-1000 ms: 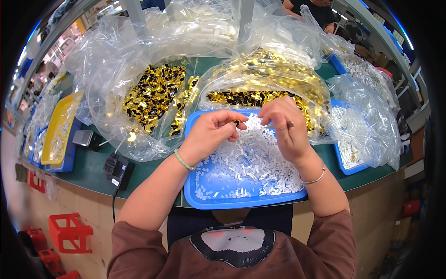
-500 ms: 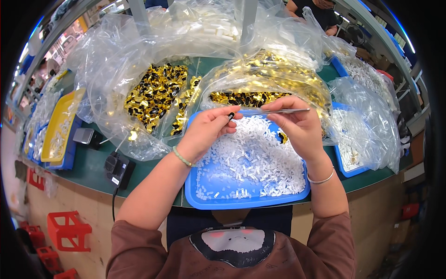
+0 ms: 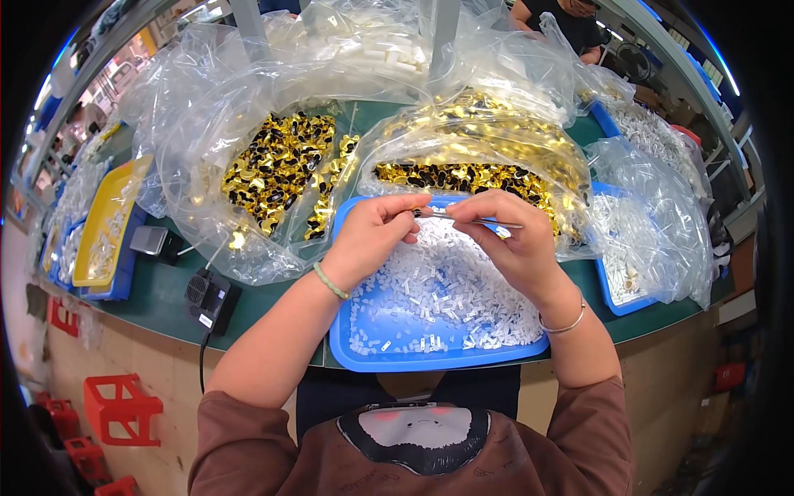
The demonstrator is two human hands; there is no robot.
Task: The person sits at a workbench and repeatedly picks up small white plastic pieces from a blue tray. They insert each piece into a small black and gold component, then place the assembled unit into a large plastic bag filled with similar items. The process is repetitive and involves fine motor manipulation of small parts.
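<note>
Over a blue tray [image 3: 438, 362] of small white plastic pieces [image 3: 459, 273], my two hands meet. My left hand [image 3: 372, 236] pinches a small black-and-gold piece [image 3: 417, 212], mostly covered by the fingertips. My right hand [image 3: 517, 236] grips metal tweezers [image 3: 500, 224], held almost level with their tips pointing left. Those tips reach the piece at my left fingertips; whether they grasp anything is too small to tell. Just beyond lies a clear plastic bag [image 3: 529, 136] full of similar black-and-gold pieces [image 3: 463, 175].
Another open bag of black-and-gold pieces [image 3: 277, 169] lies to the left. A black device with a cable [image 3: 207, 299] sits near the table's front edge, beside a yellow tray [image 3: 99, 236]. At right stands a blue tray [image 3: 616, 302] under plastic. A person [image 3: 571, 29] works at the far right.
My right hand has come left and slightly down, bringing the tweezer tips to the piece in my left hand. My left fingers have turned a little, hiding more of that piece.
</note>
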